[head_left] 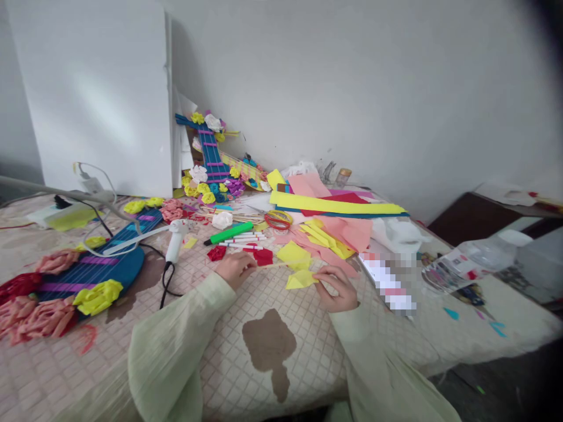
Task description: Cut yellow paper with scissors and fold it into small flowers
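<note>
My left hand (236, 269) is closed on the end of a thin pale stick (272, 266), which points right across the tablecloth. Between the thumb and fingers of my right hand (338, 288) is a small folded piece of yellow paper (301, 279), just below the stick. Another yellow paper piece (294, 254) lies flat behind it. Red paper pieces (263, 257) rest beside my left hand. White markers (243, 239) and a thick green marker (231, 232) lie behind that hand.
To the left are a white glue gun (176, 241) with its cord and a blue paper guitar (127, 258) with flowers. A phone (387, 284) and a plastic bottle (475, 261) lie at the right. Coloured paper strips (338, 205) are piled behind.
</note>
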`<state>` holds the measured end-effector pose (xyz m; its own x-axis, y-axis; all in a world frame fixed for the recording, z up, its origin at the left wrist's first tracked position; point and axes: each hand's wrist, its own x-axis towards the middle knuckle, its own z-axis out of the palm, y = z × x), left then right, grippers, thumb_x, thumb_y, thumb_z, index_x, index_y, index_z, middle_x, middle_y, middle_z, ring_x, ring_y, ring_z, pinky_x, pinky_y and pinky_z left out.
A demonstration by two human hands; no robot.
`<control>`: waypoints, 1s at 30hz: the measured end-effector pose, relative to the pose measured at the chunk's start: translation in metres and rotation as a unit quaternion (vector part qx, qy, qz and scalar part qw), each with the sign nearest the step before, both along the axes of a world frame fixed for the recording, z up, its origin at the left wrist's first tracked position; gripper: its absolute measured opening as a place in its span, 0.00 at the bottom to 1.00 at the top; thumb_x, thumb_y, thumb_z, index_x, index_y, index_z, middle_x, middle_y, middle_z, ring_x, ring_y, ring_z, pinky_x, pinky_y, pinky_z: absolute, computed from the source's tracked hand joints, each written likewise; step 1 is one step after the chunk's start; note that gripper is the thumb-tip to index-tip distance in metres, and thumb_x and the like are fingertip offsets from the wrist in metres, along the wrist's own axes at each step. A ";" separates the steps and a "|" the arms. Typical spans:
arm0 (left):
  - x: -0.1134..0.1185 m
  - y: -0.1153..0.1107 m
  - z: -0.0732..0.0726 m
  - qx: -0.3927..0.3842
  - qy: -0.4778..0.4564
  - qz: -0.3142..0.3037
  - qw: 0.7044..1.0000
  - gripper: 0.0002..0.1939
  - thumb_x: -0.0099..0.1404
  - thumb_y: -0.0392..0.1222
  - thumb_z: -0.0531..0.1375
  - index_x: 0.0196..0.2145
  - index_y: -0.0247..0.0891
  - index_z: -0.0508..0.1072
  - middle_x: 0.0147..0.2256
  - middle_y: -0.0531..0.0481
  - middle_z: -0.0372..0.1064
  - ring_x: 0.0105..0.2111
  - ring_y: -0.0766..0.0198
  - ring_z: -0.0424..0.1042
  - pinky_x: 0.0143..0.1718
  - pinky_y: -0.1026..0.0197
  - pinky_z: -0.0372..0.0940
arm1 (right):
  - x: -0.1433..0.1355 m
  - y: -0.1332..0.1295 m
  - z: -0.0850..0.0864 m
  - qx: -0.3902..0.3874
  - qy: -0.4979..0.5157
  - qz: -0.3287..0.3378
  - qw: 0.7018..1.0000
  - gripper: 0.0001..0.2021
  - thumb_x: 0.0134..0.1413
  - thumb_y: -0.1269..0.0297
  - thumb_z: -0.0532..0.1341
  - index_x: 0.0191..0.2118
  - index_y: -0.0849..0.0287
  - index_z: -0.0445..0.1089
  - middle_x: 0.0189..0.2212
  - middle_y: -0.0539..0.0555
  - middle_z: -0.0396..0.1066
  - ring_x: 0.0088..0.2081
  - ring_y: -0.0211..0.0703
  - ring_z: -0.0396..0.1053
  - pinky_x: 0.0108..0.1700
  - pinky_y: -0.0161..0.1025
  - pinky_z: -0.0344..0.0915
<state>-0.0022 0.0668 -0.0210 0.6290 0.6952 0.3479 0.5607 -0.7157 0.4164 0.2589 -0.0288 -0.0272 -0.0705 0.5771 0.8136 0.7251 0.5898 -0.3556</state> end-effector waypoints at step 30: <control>0.006 -0.028 -0.017 0.127 -0.019 -0.042 0.991 0.06 0.56 0.39 0.53 0.30 0.39 0.69 0.30 0.50 0.68 0.32 0.64 0.64 0.33 0.60 0.56 | -0.050 0.028 -0.011 -0.133 -0.228 0.019 0.964 0.05 0.49 0.71 0.56 0.28 0.56 0.68 0.27 0.49 0.67 0.33 0.36 0.61 0.46 0.44 0.43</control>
